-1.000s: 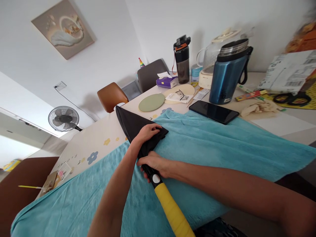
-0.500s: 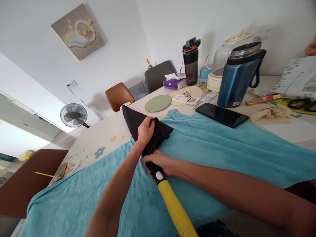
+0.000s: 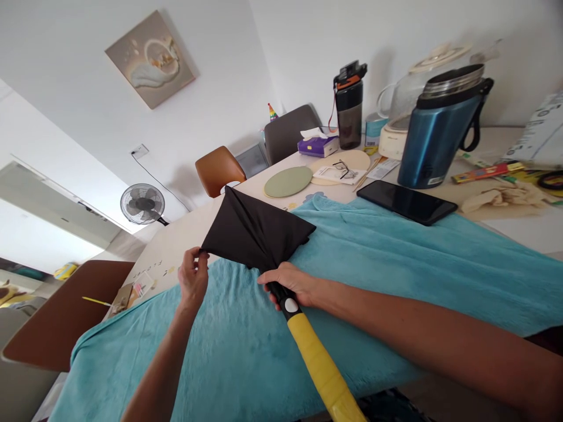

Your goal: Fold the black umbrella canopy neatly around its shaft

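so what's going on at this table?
A person has a black umbrella in both hands, over a teal fleece blanket. The right hand grips it just above the white button; the left hand pinches a corner of the loose canopy, which is only partly spread. The yellow handle points back toward the person. A smartphone lies beyond, near a blue tumbler.

We seem to be in a home, probably its dining area. Around a flower-printed tabletop (image 3: 167, 243) we see a tan chair (image 3: 217, 170), a gray chair (image 3: 292, 132) and a brown chair (image 3: 74, 316). On it we find a tissue pack (image 3: 319, 146), a glass kettle (image 3: 404, 99), eyeglasses (image 3: 345, 170) and a plush turquoise blanket (image 3: 246, 340). Beyond, we notice an electric fan (image 3: 143, 204) and a framed seashell picture (image 3: 149, 61) on the white wall (image 3: 220, 88).
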The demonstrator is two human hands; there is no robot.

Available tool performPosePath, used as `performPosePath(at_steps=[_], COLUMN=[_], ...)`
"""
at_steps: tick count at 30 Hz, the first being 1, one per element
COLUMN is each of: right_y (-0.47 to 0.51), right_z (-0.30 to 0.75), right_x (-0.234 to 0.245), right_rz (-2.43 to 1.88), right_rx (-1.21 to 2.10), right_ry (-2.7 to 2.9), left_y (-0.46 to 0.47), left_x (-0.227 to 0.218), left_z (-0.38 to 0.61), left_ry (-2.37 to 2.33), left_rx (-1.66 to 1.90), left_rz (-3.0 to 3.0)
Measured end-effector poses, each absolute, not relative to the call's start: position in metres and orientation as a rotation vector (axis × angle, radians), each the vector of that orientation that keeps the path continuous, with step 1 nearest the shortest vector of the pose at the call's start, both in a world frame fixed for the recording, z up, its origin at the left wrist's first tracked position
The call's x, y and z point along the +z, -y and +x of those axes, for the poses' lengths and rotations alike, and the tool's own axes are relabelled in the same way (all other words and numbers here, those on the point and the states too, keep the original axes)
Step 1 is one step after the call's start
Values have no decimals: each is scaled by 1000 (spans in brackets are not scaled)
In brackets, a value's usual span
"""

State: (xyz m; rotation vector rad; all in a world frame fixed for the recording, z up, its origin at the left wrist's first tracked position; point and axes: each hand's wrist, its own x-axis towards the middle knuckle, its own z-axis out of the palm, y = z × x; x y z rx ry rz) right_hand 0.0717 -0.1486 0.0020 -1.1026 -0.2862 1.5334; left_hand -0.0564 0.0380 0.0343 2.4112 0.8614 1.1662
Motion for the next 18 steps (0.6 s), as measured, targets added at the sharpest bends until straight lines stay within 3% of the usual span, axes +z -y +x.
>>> performPosePath(at_steps=[7, 18], right_y=[148, 145], right_z=[75, 77], right_x=[1, 1], right_rz=[-994, -923], right_rx=[1541, 1566], right_ry=[247, 96], left_y=[-55, -47], left_x=[3, 5], left_z=[-82, -81], left_ry=[-884, -846], left_rx=[869, 811], left_rz=[2668, 2127])
